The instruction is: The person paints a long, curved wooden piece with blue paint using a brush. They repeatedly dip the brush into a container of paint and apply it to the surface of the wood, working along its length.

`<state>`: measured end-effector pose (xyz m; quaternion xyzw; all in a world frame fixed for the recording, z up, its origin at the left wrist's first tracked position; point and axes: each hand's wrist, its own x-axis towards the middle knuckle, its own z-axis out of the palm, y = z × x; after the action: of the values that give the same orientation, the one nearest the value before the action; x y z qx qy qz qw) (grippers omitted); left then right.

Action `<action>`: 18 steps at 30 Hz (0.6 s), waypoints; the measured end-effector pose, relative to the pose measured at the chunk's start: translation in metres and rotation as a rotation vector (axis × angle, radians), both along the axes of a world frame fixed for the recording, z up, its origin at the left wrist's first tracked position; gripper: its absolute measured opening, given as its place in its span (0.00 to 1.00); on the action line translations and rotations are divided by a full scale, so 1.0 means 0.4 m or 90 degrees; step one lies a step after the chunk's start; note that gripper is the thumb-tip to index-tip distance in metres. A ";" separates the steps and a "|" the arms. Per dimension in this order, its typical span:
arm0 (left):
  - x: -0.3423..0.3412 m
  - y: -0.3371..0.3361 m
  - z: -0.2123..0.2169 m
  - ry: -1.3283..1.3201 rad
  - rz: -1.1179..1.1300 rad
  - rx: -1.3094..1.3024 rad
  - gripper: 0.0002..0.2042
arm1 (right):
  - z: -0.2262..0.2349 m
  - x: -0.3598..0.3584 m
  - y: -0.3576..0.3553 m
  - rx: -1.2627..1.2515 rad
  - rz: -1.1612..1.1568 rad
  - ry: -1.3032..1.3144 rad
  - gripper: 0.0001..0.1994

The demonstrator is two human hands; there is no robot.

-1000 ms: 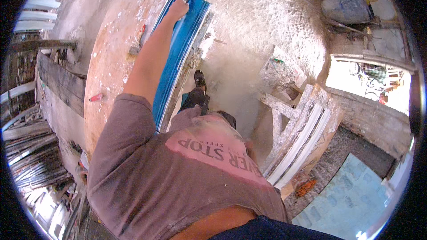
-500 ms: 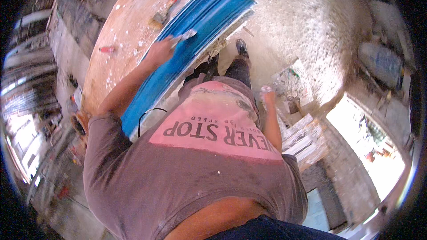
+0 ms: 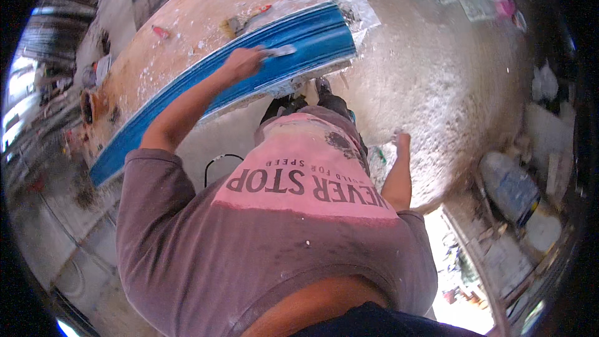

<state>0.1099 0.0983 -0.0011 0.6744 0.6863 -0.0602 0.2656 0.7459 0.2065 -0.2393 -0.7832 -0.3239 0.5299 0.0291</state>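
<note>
My left hand (image 3: 246,62) is closed around a small scraper (image 3: 282,51) with a pale, whitish blade. The blade lies over the ribbed face of a long blue mould (image 3: 318,36), which stretches from the lower left to the upper middle along the bench edge. My right hand (image 3: 402,140) hangs low at my right side, away from the mould. Its fingers look curled, but whatever they may hold is too small and blurred to make out.
A brush (image 3: 232,27) and a small red-handled tool (image 3: 161,32) lie on the plaster-spattered bench (image 3: 193,9) beyond the mould. White scraps (image 3: 362,9) sit by its far end. A pale sack-like bundle (image 3: 508,187) lies at the right.
My view has turned, so the mould now lies flatter across the picture. My left hand and the scraper appear slightly further right; my right hand appears further out to the right.
</note>
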 end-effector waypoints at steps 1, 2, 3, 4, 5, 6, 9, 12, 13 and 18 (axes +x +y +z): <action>0.042 0.051 -0.008 -0.051 0.029 0.009 0.24 | 0.033 -0.041 0.077 0.069 0.035 0.035 0.13; 0.078 0.101 -0.078 -0.021 0.012 0.070 0.24 | 0.072 -0.087 0.153 0.108 0.169 0.035 0.15; 0.139 0.177 -0.101 -0.003 0.033 0.076 0.23 | 0.094 -0.130 0.210 0.172 0.216 0.065 0.17; 0.215 0.253 -0.095 -0.041 0.050 0.105 0.22 | 0.111 -0.168 0.258 0.235 0.259 0.093 0.18; 0.272 0.296 -0.106 -0.077 0.075 0.150 0.21 | 0.160 -0.261 0.298 0.234 0.229 0.186 0.21; 0.323 0.312 -0.070 -0.115 0.105 0.148 0.22 | 0.253 -0.406 0.312 0.224 0.203 0.280 0.24; 0.447 0.307 -0.048 -0.198 0.156 0.288 0.23 | 0.523 -0.728 0.254 0.054 0.079 0.788 0.31; 0.414 0.266 0.023 -0.228 0.188 0.394 0.27 | 0.476 -0.884 0.251 0.116 0.058 0.671 0.25; 0.384 0.232 0.008 -0.241 0.216 0.470 0.28 | 0.494 -0.916 0.254 0.086 0.222 0.539 0.24; 0.184 -0.049 -0.130 0.143 0.478 0.382 0.28 | 0.511 -0.954 0.287 0.546 0.883 0.241 0.21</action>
<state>0.1836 0.0787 -0.0530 0.4167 0.8933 0.1679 -0.0127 0.3642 0.3213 -0.0351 -0.2249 -0.8956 0.3812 0.0457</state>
